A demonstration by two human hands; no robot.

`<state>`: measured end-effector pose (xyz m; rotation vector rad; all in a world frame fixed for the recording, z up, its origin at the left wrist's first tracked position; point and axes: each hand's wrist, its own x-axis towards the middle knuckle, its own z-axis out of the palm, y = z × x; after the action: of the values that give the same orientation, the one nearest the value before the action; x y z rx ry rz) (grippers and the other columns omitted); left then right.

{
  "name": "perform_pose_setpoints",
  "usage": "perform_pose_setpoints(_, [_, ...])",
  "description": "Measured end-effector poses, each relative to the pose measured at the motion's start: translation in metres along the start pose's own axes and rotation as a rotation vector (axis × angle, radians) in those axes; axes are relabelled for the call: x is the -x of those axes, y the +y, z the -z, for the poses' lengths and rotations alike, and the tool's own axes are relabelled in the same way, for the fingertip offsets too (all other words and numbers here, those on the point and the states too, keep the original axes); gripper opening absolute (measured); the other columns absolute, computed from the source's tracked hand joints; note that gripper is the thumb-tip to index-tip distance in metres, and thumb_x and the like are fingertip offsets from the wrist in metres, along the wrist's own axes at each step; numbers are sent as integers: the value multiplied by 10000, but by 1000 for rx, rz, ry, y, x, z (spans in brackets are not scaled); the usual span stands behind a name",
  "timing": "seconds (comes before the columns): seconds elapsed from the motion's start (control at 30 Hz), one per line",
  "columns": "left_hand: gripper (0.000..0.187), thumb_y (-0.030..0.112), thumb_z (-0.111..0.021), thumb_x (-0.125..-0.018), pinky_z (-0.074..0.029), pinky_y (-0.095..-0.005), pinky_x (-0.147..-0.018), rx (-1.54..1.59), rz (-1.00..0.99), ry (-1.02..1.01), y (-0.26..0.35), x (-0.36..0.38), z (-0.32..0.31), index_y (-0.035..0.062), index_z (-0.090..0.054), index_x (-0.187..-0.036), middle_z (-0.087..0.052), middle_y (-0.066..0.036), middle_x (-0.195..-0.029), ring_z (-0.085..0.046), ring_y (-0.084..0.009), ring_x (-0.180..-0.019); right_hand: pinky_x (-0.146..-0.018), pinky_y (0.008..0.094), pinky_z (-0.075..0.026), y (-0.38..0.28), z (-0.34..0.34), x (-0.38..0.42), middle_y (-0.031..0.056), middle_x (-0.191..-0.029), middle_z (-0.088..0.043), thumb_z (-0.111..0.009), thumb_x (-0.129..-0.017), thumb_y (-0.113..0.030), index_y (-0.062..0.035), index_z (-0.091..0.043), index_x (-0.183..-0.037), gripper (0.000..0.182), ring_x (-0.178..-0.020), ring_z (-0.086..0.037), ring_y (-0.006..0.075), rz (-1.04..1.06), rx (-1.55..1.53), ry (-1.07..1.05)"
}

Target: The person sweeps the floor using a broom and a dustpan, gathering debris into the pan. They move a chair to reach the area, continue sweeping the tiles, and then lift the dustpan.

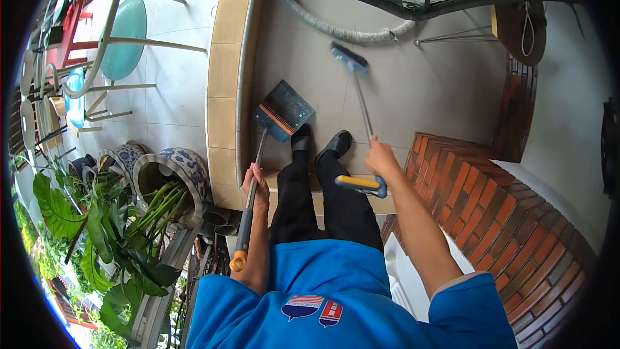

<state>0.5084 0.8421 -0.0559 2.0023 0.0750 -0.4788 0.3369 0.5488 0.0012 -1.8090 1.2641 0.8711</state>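
Sweeping seems your step, with your left hand closed round the pole of the square blue-grey plastic dustpan ahead of it, your right hand round the slim grey pole whose blue, dark-bristled broom head lies beyond it, so the next stroke likely calls for steadying the dustpan.

We hold a dustpan and a broom above a tiled floor.
Our left hand grips the dustpan's long handle, on the near side of its pan, and our right hand closes round the broom's shaft, to the dustpan's right. The broom's bristled head is beyond the dustpan and to its right, with a curved grey tube farther off. Our black shoes are near the dustpan; a tan ledge runs left of it.
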Motion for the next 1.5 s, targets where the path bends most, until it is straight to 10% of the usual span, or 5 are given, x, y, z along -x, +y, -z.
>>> perform_pose_setpoints(0.23, [316, 236, -513, -957, -368, -217, -554, -46, 8, -29, 7, -2, -1, -11, -549, -762, -472, 3, -637, -416, -61, -602, -911, 488, -441, -61, -37, 95, 338, -1053, -573, -428, -809, -58, 78, -306, -1355, 576, -1043, -568, 417, 37, 7, -289])
perform_pose_setpoints(0.43, [391, 267, -511, -958, -323, -231, -531, 89, 18, 7, 3, -3, 1, 25, -484, -651, -433, 12, -615, -384, -64, -587, -418, 326, -449, -13, 8, 151, 115, -564, -539, -543, -855, -168, -3, -486, -1259, 440, -404, -546, 188, -30, -433, -203])
perform_pose_setpoints(0.6, [321, 246, -508, -960, -338, -219, -542, 62, -24, -21, -6, 6, 26, -8, -567, -771, -457, 19, -640, -400, -53, -606, -404, 313, -401, 52, 30, 124, 61, -542, -484, -536, -865, -152, -14, -502, -840, 145, -402, -513, 159, 40, -408, 57])
perform_pose_setpoints(1.0, [318, 226, -510, -962, -417, -218, -591, 246, 1, 127, 4, 104, 48, -71, -613, -914, -518, -19, -681, -487, -75, -634, -445, 223, -325, 148, 99, 91, -29, -594, -430, -517, -799, -50, -70, -488, -762, 50, -514, -434, 53, 124, -413, 16])
perform_pose_setpoints(1.5, [415, 333, -501, -958, -359, -222, -538, 95, 188, 354, -27, 187, -57, 10, -560, -705, -495, 2, -635, -442, -65, -604, -834, 490, -474, 105, 55, 70, 359, -946, -584, -450, -777, -56, 123, -408, -1253, 511, -913, -596, 454, 222, 393, -169])
